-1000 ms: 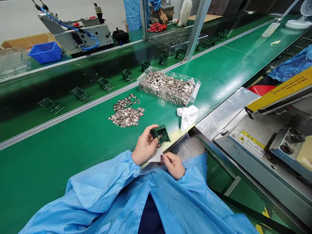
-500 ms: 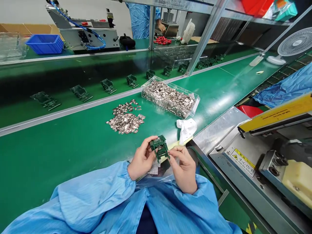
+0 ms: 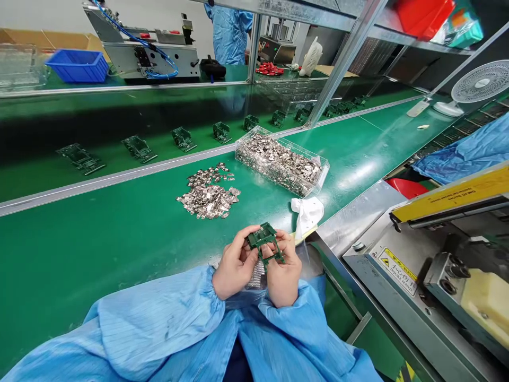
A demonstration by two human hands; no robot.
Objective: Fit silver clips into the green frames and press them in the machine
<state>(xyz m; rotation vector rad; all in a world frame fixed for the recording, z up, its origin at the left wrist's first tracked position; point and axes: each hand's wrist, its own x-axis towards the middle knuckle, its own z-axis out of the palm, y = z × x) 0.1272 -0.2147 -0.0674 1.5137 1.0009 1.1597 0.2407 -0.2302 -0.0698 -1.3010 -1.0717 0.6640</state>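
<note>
A green circuit board [image 3: 262, 235] with cut-out openings is held between both hands, close to my body. My left hand [image 3: 235, 265] pinches its left edge between thumb and fingers. My right hand [image 3: 284, 270] grips the right side, its thumb over the frame and its fingers partly hidden behind. Under the hands, a tray with rows of small silvery pieces [image 3: 257, 278] shows in part. Beyond them, a pile of small metal parts [image 3: 209, 200] lies on the green bench [image 3: 151, 233]. Behind and to the right, a clear plastic box [image 3: 324, 178] holds many more such parts.
Several circuit boards [image 3: 139, 148] stand in a row along the belt behind a metal rail [image 3: 167, 163]. A crumpled white cloth [image 3: 308, 213] lies right of my hands. A machine with a warning label [image 3: 397, 263] borders the right side. A co-worker's blue sleeve [image 3: 469, 148] shows beyond.
My right hand has moved in from the board's lower right corner to a fuller grip on its right side. The board has turned slightly. The view has shifted a little.
</note>
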